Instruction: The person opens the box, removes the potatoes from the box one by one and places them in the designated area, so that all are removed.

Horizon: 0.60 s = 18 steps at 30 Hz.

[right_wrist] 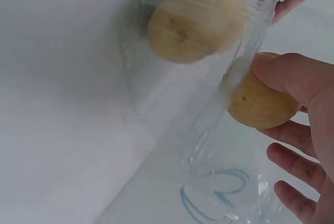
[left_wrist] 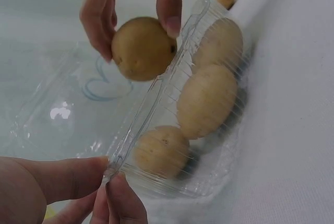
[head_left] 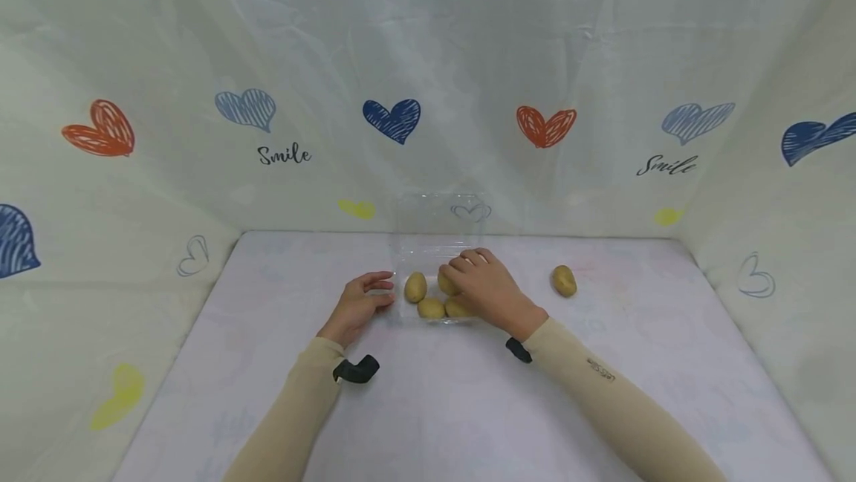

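Holding a smooth, tan-yellow, egg-shaped potato [left_wrist: 143, 49] in the right hand [head_left: 487, 285], right by the rim of a clear, thin-walled plastic clamshell box [left_wrist: 136, 130] with its see-through lid [head_left: 435, 223] up at the back. Pinched between thumb and fingers, so spread only about as wide as the potato itself; can't tell if touching the rim. At the box's left end, pinching the plastic edge with the left hand [left_wrist: 68, 182], thumb and fingertips nearly together. Already sitting inside: three similar tan oval potatoes [left_wrist: 207, 101]. Off to the right on the white cloth-covered table [head_left: 428, 408], one loose tan potato [head_left: 564, 281], well apart from the box. Handling-wise, probably firm, a bit weighty for its size, not fragile, maybe slightly slick on that smooth skin. Best grabbed around the fat middle, honestly. As for the box, likely light and flimsy, so worth steadying by the rim.
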Available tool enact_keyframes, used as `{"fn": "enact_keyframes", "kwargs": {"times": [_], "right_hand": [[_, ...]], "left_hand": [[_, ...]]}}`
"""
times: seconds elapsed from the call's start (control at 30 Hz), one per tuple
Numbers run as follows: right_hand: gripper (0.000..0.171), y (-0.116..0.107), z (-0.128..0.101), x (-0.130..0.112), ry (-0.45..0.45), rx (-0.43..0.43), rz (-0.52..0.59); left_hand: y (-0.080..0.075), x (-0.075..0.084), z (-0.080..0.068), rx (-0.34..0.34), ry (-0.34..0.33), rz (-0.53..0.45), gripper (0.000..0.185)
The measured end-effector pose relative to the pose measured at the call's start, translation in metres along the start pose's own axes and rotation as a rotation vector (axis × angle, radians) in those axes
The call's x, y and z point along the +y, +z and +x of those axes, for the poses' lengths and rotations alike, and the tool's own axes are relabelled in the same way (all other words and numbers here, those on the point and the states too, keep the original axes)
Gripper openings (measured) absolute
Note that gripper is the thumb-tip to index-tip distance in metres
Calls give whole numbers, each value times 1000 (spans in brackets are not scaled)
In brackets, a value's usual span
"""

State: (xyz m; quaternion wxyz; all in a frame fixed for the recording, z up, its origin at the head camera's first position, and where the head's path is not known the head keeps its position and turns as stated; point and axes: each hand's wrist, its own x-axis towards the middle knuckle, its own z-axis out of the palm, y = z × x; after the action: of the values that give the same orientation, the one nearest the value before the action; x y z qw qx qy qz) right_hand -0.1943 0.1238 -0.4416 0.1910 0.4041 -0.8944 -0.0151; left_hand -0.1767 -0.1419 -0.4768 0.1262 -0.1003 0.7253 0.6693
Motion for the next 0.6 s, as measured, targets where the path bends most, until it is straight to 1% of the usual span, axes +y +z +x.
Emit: {"fn": "enact_keyframes", "kwargs": {"times": [0.1, 0.3, 0.6], "right_hand": [[49, -4, -7, 4, -7, 22, -20], [54, -13, -22, 13, 8, 26, -45], [59, -26, -47, 26, 59, 28, -27]], "left_hand": [[-1, -1, 0, -3, 5, -4, 47], [-2, 0, -1, -10, 6, -12, 48], [-1, 0, 1, 1, -6, 1, 48]]}}
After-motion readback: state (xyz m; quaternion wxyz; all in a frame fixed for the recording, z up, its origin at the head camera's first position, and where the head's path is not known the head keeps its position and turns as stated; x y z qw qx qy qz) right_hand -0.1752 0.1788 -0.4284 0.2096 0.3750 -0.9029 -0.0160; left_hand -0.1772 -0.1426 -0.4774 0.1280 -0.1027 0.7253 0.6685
